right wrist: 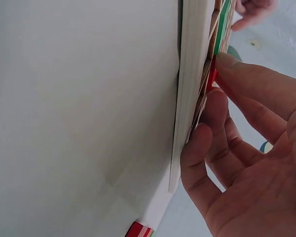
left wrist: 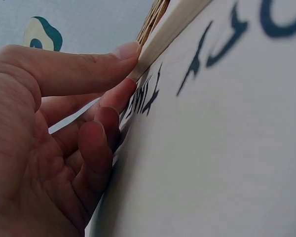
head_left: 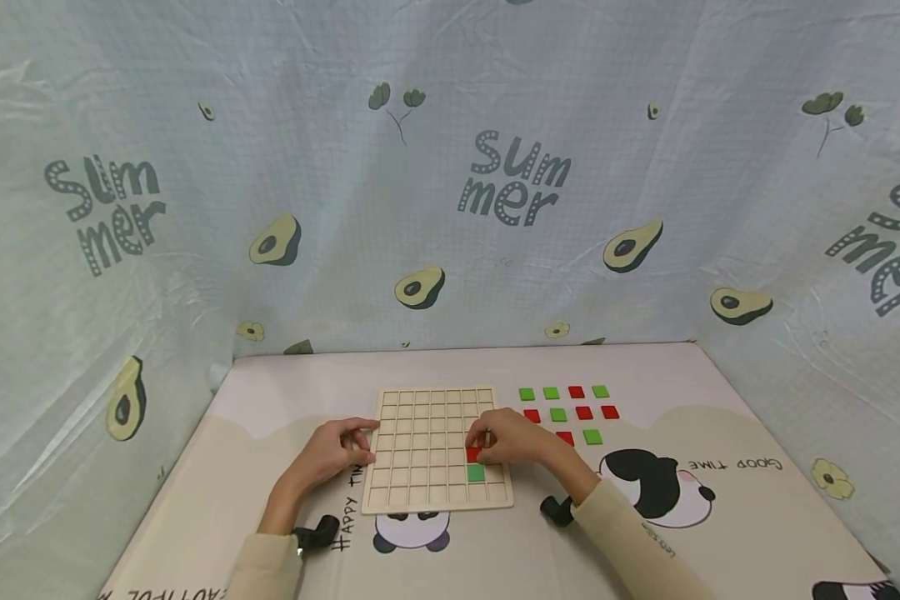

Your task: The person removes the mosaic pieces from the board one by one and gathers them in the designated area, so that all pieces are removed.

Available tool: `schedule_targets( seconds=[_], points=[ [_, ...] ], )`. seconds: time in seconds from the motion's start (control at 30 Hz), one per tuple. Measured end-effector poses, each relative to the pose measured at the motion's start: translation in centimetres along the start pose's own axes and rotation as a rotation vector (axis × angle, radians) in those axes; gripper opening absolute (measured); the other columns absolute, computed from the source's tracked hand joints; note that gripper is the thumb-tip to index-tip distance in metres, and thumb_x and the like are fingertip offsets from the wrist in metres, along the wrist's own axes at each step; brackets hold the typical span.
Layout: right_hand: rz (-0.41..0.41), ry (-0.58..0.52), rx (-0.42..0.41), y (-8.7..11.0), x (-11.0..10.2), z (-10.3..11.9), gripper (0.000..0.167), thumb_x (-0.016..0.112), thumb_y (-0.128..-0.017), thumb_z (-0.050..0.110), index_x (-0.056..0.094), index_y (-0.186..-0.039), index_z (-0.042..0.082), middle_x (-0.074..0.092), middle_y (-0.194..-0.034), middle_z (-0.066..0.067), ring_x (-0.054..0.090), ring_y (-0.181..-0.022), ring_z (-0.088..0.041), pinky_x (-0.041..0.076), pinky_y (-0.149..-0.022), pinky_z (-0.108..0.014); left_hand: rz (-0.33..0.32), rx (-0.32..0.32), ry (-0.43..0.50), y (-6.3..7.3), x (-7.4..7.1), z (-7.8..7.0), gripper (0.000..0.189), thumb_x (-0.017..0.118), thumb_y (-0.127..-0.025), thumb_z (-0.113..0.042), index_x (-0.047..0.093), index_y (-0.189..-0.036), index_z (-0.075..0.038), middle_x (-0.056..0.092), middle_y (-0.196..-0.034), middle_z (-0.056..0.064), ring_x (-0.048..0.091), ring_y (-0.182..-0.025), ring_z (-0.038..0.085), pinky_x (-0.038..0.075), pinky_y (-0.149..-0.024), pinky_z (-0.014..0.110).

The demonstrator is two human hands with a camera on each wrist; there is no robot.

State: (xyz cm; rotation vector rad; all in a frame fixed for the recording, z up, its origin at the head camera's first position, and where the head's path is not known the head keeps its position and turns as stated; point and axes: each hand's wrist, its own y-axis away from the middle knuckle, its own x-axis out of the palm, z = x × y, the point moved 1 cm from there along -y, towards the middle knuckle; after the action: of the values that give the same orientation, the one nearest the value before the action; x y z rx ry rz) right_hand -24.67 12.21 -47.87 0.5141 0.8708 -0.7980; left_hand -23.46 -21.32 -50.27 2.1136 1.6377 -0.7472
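A pale wooden grid board (head_left: 412, 469) lies on the table with rows of square cells. My left hand (head_left: 333, 454) is at its left side, thumb and index finger touching the board's edge (left wrist: 160, 47); the other fingers curl loosely beneath. Over the right part of the board, my right hand (head_left: 508, 435) pinches a red square tile (head_left: 473, 455) between thumb and fingers, at a cell of the grid. Directly in front of it, a green square tile (head_left: 476, 473) sits in the neighbouring cell. Fingers partly hide the red tile (right wrist: 213, 71) in the right wrist view.
Loose green tiles (head_left: 558, 415) and red tiles (head_left: 584, 412) lie in rows right of the board; the right forearm partly covers the nearest row. Printed cloth (head_left: 450, 317) forms walls behind and at both sides. The table cover (head_left: 495, 558) carries panda prints and lettering.
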Motion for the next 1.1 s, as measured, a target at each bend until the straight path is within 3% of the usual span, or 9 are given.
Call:
schedule_targets(
  seconds=[0.47, 1.1],
  points=[
    [-0.025, 0.049, -0.036, 0.13, -0.03, 0.41, 0.011, 0.074, -0.090, 0.013, 0.074, -0.098, 0.021, 0.060, -0.087, 0.009, 0.054, -0.079, -0.008, 0.047, -0.072, -0.023, 0.008, 0.021, 0.002, -0.07, -0.05, 0.08, 0.051, 0.081, -0.079, -0.009, 0.071, -0.128, -0.001, 0.065, -0.082, 0.001, 0.048, -0.065, 0.010, 0.039, -0.062, 0.023],
    [-0.010, 0.041, -0.060, 0.61, -0.79, 0.94, 0.022, 0.061, -0.095, 0.006, 0.073, -0.099, 0.024, 0.064, -0.088, 0.012, 0.057, -0.079, -0.008, 0.049, -0.073, -0.024, 0.015, 0.022, 0.008, -0.17, -0.04, 0.26, 0.051, 0.081, -0.079, -0.009, 0.070, -0.129, -0.001, 0.065, -0.083, 0.001, 0.048, -0.065, 0.010, 0.039, -0.061, 0.023]
  ],
)
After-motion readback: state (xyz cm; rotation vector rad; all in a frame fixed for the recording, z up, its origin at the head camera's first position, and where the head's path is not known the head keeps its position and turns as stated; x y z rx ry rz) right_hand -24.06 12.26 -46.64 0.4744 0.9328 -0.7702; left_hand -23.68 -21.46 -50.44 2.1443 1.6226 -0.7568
